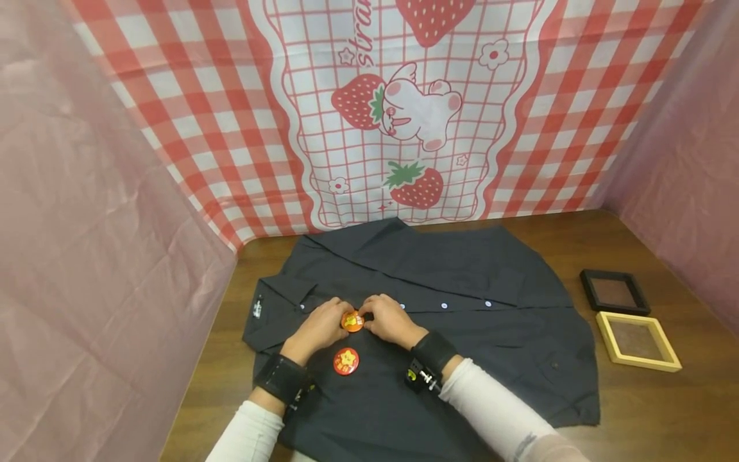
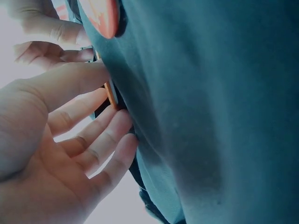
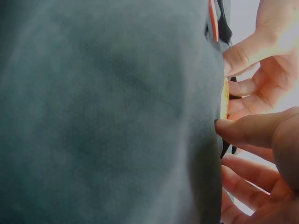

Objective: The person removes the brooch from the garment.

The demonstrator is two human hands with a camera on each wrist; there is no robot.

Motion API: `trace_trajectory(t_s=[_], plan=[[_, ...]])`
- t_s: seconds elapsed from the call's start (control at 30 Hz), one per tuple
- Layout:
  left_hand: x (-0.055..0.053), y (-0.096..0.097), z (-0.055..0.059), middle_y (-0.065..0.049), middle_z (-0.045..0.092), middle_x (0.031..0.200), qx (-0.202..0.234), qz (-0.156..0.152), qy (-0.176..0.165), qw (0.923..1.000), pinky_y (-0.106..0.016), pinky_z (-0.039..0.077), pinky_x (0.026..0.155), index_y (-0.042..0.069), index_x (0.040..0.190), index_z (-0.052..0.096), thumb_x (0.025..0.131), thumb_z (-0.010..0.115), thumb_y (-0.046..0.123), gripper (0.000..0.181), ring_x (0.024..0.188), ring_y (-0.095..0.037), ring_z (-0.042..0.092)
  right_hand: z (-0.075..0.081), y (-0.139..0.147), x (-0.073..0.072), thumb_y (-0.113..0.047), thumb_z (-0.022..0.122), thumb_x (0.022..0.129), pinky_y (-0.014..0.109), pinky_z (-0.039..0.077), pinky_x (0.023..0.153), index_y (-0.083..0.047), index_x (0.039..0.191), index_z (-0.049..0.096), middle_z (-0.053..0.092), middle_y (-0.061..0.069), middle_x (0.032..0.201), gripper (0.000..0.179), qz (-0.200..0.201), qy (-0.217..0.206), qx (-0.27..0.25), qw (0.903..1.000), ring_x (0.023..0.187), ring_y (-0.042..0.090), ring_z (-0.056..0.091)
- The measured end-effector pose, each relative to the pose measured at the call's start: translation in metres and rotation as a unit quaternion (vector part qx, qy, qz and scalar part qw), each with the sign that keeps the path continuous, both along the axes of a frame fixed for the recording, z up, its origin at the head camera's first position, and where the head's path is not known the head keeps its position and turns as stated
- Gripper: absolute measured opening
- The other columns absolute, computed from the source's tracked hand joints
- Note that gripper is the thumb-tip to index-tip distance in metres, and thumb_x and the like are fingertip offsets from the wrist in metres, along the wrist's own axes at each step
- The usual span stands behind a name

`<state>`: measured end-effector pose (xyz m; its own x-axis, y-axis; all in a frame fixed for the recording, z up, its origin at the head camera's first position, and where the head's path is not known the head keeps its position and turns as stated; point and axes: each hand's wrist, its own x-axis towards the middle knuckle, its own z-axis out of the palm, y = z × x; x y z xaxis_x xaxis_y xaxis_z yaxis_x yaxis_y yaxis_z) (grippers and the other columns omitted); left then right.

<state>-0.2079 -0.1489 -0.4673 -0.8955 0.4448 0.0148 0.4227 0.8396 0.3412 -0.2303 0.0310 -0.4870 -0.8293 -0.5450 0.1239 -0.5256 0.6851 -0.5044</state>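
Observation:
A dark grey button-up shirt (image 1: 462, 340) is spread over the wooden table, its collar to the left. On it lies an orange round pin badge (image 1: 352, 321) with a yellow figure, between the two hands. My left hand (image 1: 321, 328) pinches the badge's left edge with thumb and fingers. From the other side my right hand (image 1: 394, 321) holds its right edge. Both wrist views show the orange badge (image 2: 111, 95) edge-on amid the fingertips; its back is hidden. A red round badge (image 1: 346, 361) with a yellow star rests on the shirt just below, untouched.
A black square frame (image 1: 614, 291) and a pale yellow frame (image 1: 638, 341) lie on the table (image 1: 626, 401) to the right of the shirt. A red-and-white checked strawberry cloth (image 1: 369, 160) hangs behind, and pink fabric (image 1: 115, 256) hangs along both sides.

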Motion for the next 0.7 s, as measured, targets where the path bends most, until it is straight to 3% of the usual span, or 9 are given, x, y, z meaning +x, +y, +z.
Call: trace_trajectory(t_s=[0.17,0.47,0.7], plan=[[0.0007,-0.0004,0.0,-0.008,0.061,0.096,0.008,-0.004,0.006,0.9999,-0.041,0.052,0.081,0.003,0.109,0.068,0.076,0.081,0.008,0.035,0.086,-0.022,0.06,0.0,-0.0002,0.0003,-0.011,0.077,0.081,0.04,0.05,0.087,-0.01,0.099,0.075,0.069,0.008,0.11,0.018,0.002,0.005,0.0,1.0,0.1,0.026,0.06],[0.0016,-0.0004,0.0012,-0.007,0.062,0.099,-0.002,0.022,-0.016,0.9996,-0.041,0.052,0.084,0.004,0.112,0.068,0.081,0.078,0.013,0.033,0.09,-0.022,0.061,-0.0004,-0.0009,0.0006,-0.011,0.077,0.08,0.04,0.05,0.085,-0.009,0.098,0.075,0.069,0.007,0.107,0.018,-0.002,0.008,-0.005,1.0,0.098,0.026,0.06],[0.0039,-0.0006,0.0027,-0.005,0.065,0.095,0.007,0.039,0.0,0.9992,-0.04,0.053,0.082,0.006,0.106,0.072,0.081,0.078,0.015,0.027,0.087,-0.022,0.063,-0.0007,-0.0004,0.0015,-0.01,0.077,0.079,0.04,0.05,0.083,-0.011,0.093,0.076,0.07,0.007,0.105,0.014,-0.008,0.019,-0.013,0.9997,0.095,0.025,0.061]])
